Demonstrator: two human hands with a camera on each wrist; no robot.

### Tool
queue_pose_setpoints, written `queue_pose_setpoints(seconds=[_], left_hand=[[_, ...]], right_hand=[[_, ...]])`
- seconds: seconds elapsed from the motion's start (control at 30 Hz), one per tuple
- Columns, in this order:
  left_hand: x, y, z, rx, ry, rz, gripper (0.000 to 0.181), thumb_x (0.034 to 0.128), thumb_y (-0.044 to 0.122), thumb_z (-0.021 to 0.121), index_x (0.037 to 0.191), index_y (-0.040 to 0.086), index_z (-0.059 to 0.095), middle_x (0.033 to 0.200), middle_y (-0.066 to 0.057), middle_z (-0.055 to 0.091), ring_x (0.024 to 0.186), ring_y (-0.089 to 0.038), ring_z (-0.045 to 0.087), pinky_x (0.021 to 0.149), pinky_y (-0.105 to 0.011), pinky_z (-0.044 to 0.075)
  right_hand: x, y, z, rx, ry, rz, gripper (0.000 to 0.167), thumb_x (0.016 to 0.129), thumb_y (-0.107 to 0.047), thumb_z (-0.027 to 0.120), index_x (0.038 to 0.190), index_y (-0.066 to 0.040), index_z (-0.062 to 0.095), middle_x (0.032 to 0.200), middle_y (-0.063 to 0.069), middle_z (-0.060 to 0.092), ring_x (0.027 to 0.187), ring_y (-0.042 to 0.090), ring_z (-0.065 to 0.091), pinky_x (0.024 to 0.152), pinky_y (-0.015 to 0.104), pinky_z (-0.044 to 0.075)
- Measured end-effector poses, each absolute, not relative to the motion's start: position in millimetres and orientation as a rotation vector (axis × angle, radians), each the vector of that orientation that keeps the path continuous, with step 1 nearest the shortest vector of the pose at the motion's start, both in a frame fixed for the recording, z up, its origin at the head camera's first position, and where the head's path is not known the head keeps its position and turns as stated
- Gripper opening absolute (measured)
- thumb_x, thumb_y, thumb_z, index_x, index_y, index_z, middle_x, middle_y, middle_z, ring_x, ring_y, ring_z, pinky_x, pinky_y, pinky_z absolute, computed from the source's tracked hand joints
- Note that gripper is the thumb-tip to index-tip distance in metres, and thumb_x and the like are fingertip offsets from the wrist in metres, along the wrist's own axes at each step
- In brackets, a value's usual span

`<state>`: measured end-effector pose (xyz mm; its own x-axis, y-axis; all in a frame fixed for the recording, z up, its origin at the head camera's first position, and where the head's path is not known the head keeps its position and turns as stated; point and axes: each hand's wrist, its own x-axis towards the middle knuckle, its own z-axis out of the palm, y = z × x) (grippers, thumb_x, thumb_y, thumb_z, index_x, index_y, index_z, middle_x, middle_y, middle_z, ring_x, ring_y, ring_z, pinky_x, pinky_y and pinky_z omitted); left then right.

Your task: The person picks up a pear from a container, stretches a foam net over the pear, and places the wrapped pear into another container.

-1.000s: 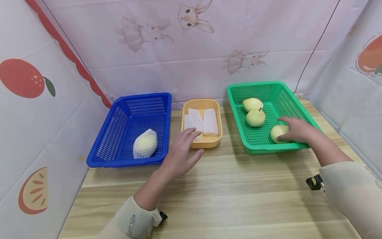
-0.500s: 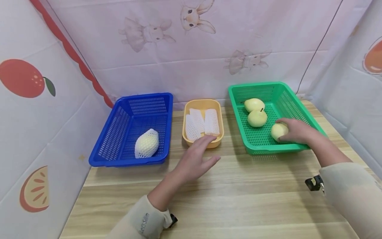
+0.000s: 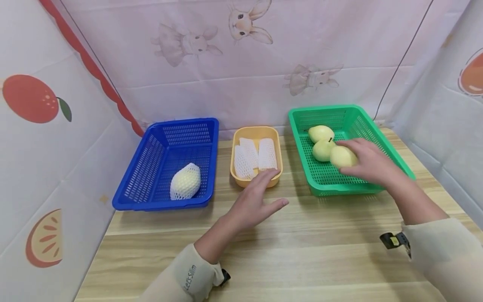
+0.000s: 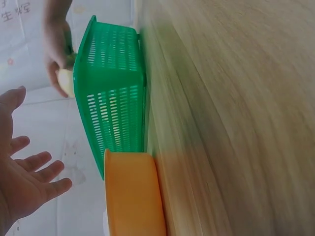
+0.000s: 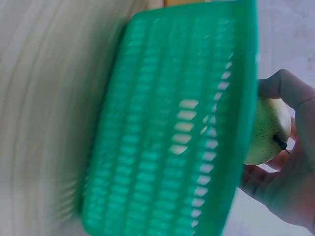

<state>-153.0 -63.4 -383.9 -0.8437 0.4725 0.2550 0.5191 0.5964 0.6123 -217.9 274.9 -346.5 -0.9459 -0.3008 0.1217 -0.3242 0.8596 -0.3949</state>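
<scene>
My right hand (image 3: 371,163) grips a pale yellow-green pear (image 3: 343,157), raised within the green basket (image 3: 317,184); its dark stem shows in the right wrist view. Two more pears, one at the back (image 3: 321,133) and one in front of it (image 3: 323,150), lie in that basket. My left hand (image 3: 253,203) hovers before the small yellow tray (image 3: 241,183), holding nothing. Its fingers are spread in the left wrist view. White foam net sleeves (image 3: 267,153) lie flat in the tray.
At the left stands a blue basket (image 3: 162,205) with one pear in a white foam net (image 3: 185,181). All containers rest on a wooden table (image 3: 302,251). Printed cloth (image 3: 256,100) hangs close behind them and along both sides.
My right hand has closed round the front pear and lifted it up and to the left. My left hand has shifted right, away from the blue basket.
</scene>
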Motion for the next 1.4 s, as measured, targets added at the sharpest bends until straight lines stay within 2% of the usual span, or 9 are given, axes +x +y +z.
queue_pose_setpoints(seconds=[0.33, 0.5, 0.63, 0.87, 1.07, 1.4], left_hand=[[-156.4, -68.0, -383.7, -0.771, -2.737, -1.192, 0.075, 0.0885, 0.050, 0.069, 0.151, 0.032, 0.033, 0.156, 0.002, 0.037, 0.144, -0.012, 0.032, 0.116, -0.039, 0.034], [-156.9, -68.3, -382.5, -0.740, -2.724, -1.232, 0.076, 0.0876, 0.052, 0.068, 0.152, 0.032, 0.032, 0.155, 0.007, 0.036, 0.144, -0.009, 0.032, 0.116, -0.038, 0.033], [-157.9, -68.0, -382.1, -0.725, -2.699, -1.265, 0.079, 0.0871, 0.054, 0.068, 0.152, 0.032, 0.030, 0.154, 0.008, 0.036, 0.143, -0.009, 0.033, 0.115, -0.040, 0.034], [-160.0, -67.0, -381.8, -0.670, -2.668, -1.425, 0.080, 0.0849, 0.059, 0.067, 0.151, 0.039, 0.028, 0.154, 0.012, 0.034, 0.138, -0.015, 0.040, 0.108, -0.040, 0.044], [-160.5, -66.1, -380.0, -0.648, -2.627, -1.529, 0.080, 0.0846, 0.054, 0.071, 0.151, 0.039, 0.029, 0.154, 0.012, 0.035, 0.137, -0.018, 0.042, 0.105, -0.038, 0.046], [-160.9, -66.9, -381.7, -0.616, -2.566, -1.703, 0.079, 0.0860, 0.046, 0.073, 0.152, 0.035, 0.030, 0.154, 0.010, 0.035, 0.136, -0.019, 0.045, 0.099, -0.035, 0.051]], right_hand=[[-198.8, 236.3, -328.6, 0.595, -2.825, 0.733, 0.070, 0.073, -0.019, 0.080, 0.138, -0.016, 0.054, 0.136, 0.018, 0.048, 0.114, 0.039, 0.042, 0.075, 0.055, 0.044], [-192.7, 223.2, -327.1, 0.617, -2.759, 0.756, 0.069, 0.072, -0.016, 0.081, 0.136, -0.018, 0.056, 0.134, 0.015, 0.049, 0.111, 0.036, 0.044, 0.073, 0.053, 0.046], [-190.7, 214.3, -331.7, 0.682, -2.685, 0.800, 0.069, 0.071, -0.014, 0.082, 0.135, -0.017, 0.057, 0.134, 0.013, 0.050, 0.115, 0.036, 0.045, 0.073, 0.053, 0.048], [-186.5, 197.4, -340.5, 0.815, -2.571, 0.857, 0.071, 0.068, -0.012, 0.084, 0.134, -0.016, 0.057, 0.135, 0.012, 0.052, 0.119, 0.034, 0.047, 0.081, 0.057, 0.049], [-179.5, 178.9, -346.6, 0.903, -2.579, 0.908, 0.071, 0.070, -0.016, 0.082, 0.136, -0.016, 0.056, 0.137, 0.011, 0.051, 0.120, 0.032, 0.048, 0.082, 0.056, 0.053], [-170.1, 154.1, -354.8, 0.952, -2.616, 0.947, 0.070, 0.072, -0.022, 0.082, 0.136, -0.020, 0.056, 0.140, 0.004, 0.048, 0.122, 0.026, 0.046, 0.079, 0.043, 0.052]])
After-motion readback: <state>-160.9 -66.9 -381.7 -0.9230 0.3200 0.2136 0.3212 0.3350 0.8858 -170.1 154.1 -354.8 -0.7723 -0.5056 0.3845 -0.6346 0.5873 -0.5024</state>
